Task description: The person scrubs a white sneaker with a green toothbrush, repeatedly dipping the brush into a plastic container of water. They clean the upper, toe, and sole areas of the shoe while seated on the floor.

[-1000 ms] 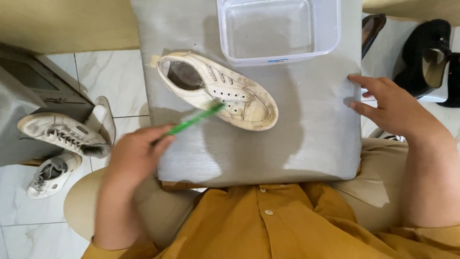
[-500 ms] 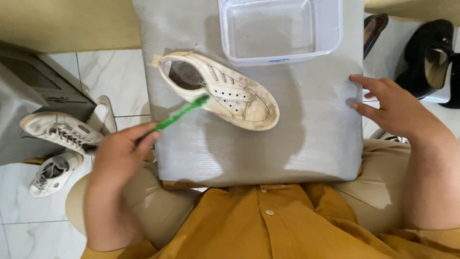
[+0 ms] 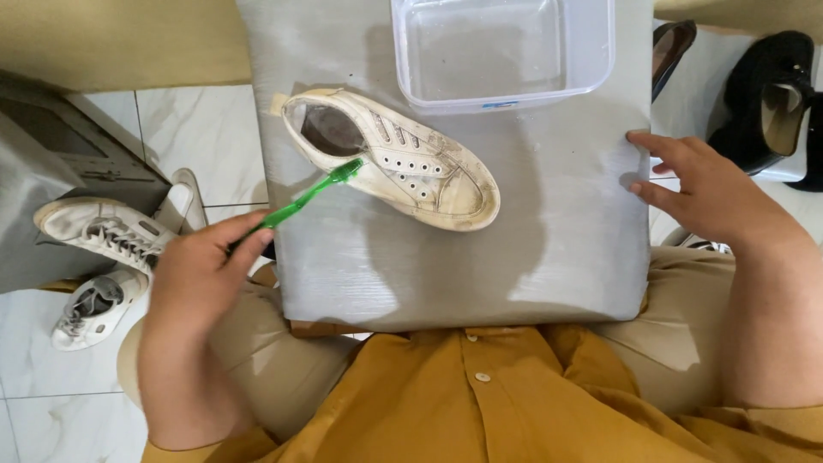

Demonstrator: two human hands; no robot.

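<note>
the left hand (image 3: 201,274) pinched a green toothbrush (image 3: 309,195), its bristles on the white sneaker (image 3: 403,163) by the heel opening. the right hand (image 3: 711,201), fingers spread, pressed the grey table (image 3: 549,249) edge.

Bright, sharp, perhaps slight edge distortion

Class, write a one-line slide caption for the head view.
Left hand holds a green brush against a white shoe on a grey board; right hand grips its edge.

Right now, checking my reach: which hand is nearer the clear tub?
Right. The right hand rests at the board's edge beside the clear tub; the left hand sits farther off.
</note>
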